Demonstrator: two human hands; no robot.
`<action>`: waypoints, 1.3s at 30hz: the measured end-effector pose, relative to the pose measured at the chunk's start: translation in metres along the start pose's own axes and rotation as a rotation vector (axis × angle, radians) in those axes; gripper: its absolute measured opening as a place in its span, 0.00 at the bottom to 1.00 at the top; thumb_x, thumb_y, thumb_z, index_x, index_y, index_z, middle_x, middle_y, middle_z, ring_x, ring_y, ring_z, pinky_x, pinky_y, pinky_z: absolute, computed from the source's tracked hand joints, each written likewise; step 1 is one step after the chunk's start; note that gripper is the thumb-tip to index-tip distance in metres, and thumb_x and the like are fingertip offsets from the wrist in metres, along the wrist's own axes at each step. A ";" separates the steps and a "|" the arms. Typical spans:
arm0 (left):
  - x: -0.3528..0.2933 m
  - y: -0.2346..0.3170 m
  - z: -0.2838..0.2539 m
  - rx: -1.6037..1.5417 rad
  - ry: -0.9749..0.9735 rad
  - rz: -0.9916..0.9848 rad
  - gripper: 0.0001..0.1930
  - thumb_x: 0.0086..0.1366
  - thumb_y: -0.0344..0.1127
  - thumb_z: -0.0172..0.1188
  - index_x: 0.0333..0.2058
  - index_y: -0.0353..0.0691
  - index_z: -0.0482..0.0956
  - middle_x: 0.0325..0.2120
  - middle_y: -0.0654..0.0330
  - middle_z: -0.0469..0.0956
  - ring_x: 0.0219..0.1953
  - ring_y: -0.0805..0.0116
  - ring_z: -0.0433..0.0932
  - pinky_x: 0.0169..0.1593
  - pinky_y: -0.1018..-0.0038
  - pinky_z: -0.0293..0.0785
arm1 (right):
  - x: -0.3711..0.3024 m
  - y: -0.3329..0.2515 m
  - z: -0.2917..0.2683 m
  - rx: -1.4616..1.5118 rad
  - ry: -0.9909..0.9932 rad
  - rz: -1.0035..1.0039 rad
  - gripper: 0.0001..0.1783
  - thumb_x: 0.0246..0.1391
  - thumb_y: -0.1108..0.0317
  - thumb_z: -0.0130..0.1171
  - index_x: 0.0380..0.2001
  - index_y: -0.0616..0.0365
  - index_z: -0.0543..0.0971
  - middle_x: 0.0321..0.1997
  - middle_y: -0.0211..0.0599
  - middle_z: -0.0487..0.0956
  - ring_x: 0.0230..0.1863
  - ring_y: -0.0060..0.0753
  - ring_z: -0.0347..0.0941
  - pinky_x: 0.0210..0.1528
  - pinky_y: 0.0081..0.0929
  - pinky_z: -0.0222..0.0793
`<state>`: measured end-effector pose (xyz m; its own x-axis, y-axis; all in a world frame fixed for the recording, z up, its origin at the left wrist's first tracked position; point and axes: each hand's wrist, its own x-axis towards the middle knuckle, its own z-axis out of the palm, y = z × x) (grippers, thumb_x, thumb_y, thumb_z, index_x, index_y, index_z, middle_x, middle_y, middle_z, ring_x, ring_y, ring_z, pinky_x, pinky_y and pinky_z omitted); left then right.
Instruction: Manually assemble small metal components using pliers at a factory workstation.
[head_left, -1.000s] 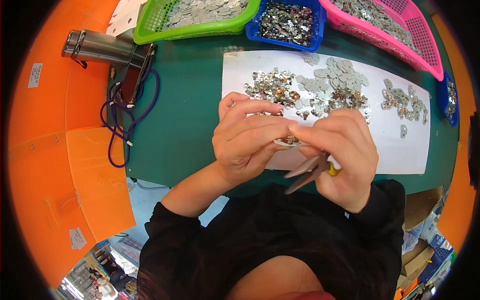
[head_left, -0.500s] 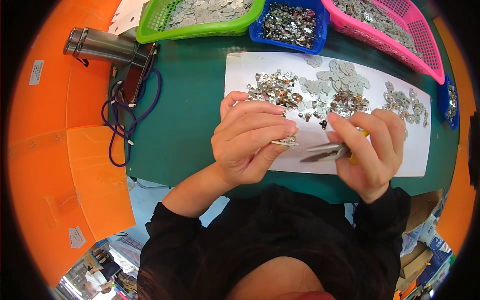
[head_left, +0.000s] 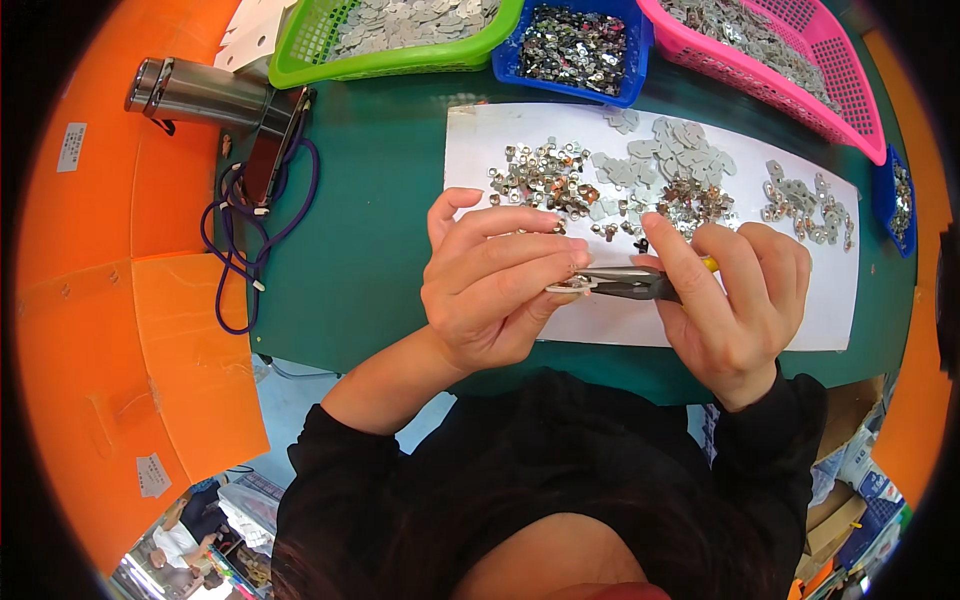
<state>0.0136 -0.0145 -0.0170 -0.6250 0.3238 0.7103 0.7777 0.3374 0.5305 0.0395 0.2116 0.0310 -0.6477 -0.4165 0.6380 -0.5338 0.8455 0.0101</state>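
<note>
Between the thumb and fingers of my left hand (head_left: pixel 495 285) is a small flat grey piece (head_left: pixel 566 289) with a bit of shiny metal on it; its exact shape is partly hidden. My right hand (head_left: pixel 740 300) is wrapped round a pair of pliers (head_left: pixel 638 286) with yellow handles. The dark jaws point left and their tips meet the small piece at my left fingertips. Beyond my hands, a white sheet (head_left: pixel 600 325) carries a heap of small metal clips (head_left: pixel 545 178), a pile of flat grey pieces (head_left: pixel 680 150) and a heap of brownish metal parts (head_left: pixel 695 205).
Grey pieces with metal attached (head_left: pixel 808 208) lie at the sheet's right. Along the back stand a green basket (head_left: pixel 400 68), a blue bin (head_left: pixel 570 90) and a pink basket (head_left: pixel 780 110). A small blue tray (head_left: pixel 905 240) is far right. A steel flask (head_left: pixel 210 92) and purple cord (head_left: pixel 305 215) lie left.
The pliers have moved left and up, and their jaws have come from apart to touching the small piece. My left hand has stayed nearly still.
</note>
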 end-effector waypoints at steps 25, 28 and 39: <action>0.007 -0.001 0.004 -0.161 -0.040 -0.136 0.05 0.61 0.30 0.62 0.36 0.40 0.83 0.37 0.62 0.83 0.43 0.61 0.80 0.57 0.58 0.66 | 0.010 0.011 -0.016 0.366 -0.434 0.260 0.08 0.42 0.72 0.69 0.28 0.57 0.81 0.26 0.32 0.77 0.29 0.33 0.72 0.30 0.28 0.64; 0.003 -0.008 0.008 -0.429 0.021 -0.290 0.04 0.66 0.27 0.58 0.34 0.34 0.81 0.34 0.56 0.82 0.41 0.60 0.80 0.52 0.64 0.71 | 0.013 0.021 -0.025 0.911 -0.832 0.629 0.07 0.51 0.69 0.65 0.30 0.61 0.81 0.25 0.35 0.79 0.26 0.30 0.74 0.30 0.26 0.66; 0.004 0.007 0.006 -0.629 -0.065 -0.391 0.12 0.74 0.32 0.48 0.34 0.31 0.75 0.32 0.51 0.78 0.37 0.58 0.77 0.47 0.61 0.73 | 0.011 0.019 0.000 1.738 -1.163 0.943 0.29 0.69 0.47 0.46 0.31 0.64 0.82 0.24 0.33 0.80 0.24 0.19 0.74 0.27 0.16 0.67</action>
<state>0.0160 -0.0057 -0.0136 -0.8517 0.3420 0.3971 0.3777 -0.1247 0.9175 0.0215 0.2232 0.0382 -0.5009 -0.7005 -0.5083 0.6179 0.1218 -0.7767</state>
